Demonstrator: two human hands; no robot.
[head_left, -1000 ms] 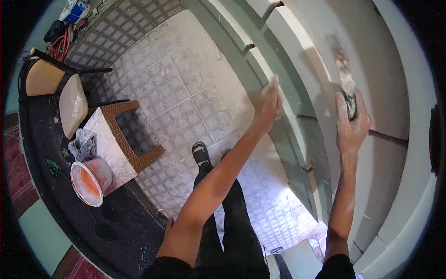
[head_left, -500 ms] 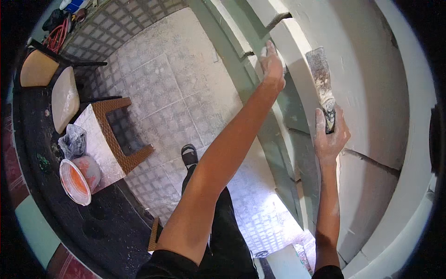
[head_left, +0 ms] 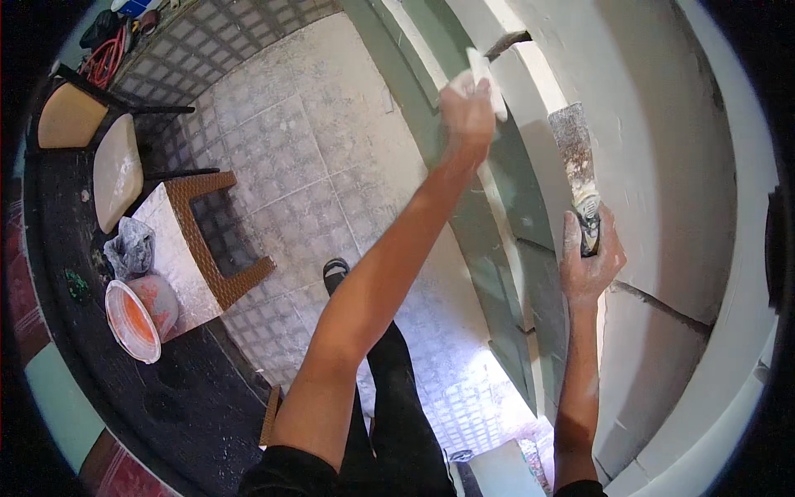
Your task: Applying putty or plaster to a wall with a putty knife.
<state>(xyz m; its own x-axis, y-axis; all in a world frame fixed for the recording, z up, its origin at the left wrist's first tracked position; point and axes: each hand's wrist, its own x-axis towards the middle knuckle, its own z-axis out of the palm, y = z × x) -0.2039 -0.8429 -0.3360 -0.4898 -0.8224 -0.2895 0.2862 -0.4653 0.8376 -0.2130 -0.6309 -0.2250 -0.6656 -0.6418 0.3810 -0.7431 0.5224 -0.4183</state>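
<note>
Bucket, orange plastic [head_left: 132, 321], far left on tiled floor | left hand [head_left: 466, 116] now raised higher, fingers pinching white cloth pad [head_left: 483, 79] against pale wall ledge [head_left: 530, 79] | right hand [head_left: 590, 261] lower than before, fist closed round broad metal putty knife [head_left: 575, 174], blade flat on wall: smoothing likely continuing.

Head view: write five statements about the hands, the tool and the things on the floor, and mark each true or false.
1. The right hand grips a putty knife with its blade pointing up along the pale wall. True.
2. The left hand hangs empty at the person's side. False: it is raised at the wall, holding something small and white.
3. An orange bucket sits on the floor at the left. True.
4. The bucket hangs from the right hand. False: it sits far from both hands.
5. A chair with tan cushions is at upper left. True.
</note>
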